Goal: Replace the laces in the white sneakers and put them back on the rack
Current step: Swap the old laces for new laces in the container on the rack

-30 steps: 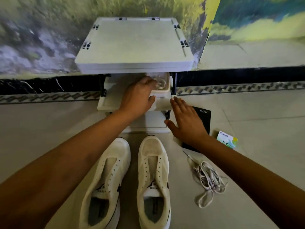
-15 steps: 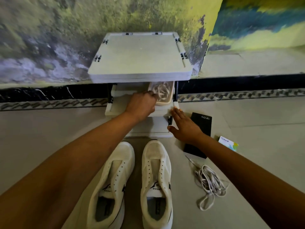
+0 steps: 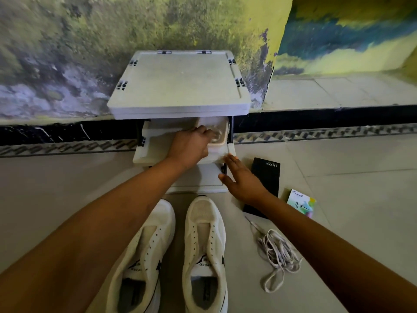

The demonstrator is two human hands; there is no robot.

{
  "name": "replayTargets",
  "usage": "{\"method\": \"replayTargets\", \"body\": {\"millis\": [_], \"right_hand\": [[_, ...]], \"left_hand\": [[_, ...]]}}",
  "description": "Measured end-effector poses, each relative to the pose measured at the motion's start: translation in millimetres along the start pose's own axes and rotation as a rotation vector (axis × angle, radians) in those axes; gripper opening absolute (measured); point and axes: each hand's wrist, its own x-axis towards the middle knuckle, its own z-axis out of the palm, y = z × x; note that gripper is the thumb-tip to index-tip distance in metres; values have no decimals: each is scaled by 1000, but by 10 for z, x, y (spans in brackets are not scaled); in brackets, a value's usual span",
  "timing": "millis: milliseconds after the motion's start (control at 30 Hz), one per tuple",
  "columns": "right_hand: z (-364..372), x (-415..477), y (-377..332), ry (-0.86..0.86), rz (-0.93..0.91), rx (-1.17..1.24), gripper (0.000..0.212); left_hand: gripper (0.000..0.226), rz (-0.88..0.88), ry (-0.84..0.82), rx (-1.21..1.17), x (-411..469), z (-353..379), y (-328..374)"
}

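Fetching supplies for relacing seems the step: the left hand [image 3: 190,146] grips a clear plastic tub [image 3: 222,129] on the white plastic rack's [image 3: 180,86] middle shelf; the right hand [image 3: 242,179] hovers flat and empty. The unlaced white sneakers [image 3: 203,233] sit on the floor. Next: draw the tub out level.
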Motion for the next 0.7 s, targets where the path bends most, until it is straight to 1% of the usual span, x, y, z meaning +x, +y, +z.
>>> {"method": "replayTargets", "body": {"millis": [33,100,167,233,300,367,467,533,567,633,700], "right_hand": [[-33,-34,-56,26,47,182,58],[-99,-138,-155,100,176,624,49],[-123,-255,-203,123,293,958,43],[-136,-349,-241,108,383,1284,50],[-185,-464,-308,106,444,1541,57],[-300,-607,-452,104,444,1673,60],[-569,-843,-729,74,349,1795,69],[-749,-967,-881,57,260,1807,73],[-873,-1059,-986,64,221,1774,73],[-1054,-1152,-1125,71,176,1715,70],[-1223,-1264,-1284,106,167,1666,67]], "left_hand": [[38,8,-6,9,-47,-50,19],[40,28,-19,13,-198,-186,84],[39,59,-20,-32,-407,-342,158],[36,111,-20,-86,-618,-553,243],[35,151,-12,-137,-786,-783,331],[33,184,3,-175,-937,-1076,401],[30,259,11,-204,-1128,-1510,447],[27,284,11,-251,-1220,-1771,419],[27,286,12,-295,-1261,-1924,399],[40,246,-24,-456,-1296,-2145,402],[56,165,-32,-651,-1334,-2388,466]]}}
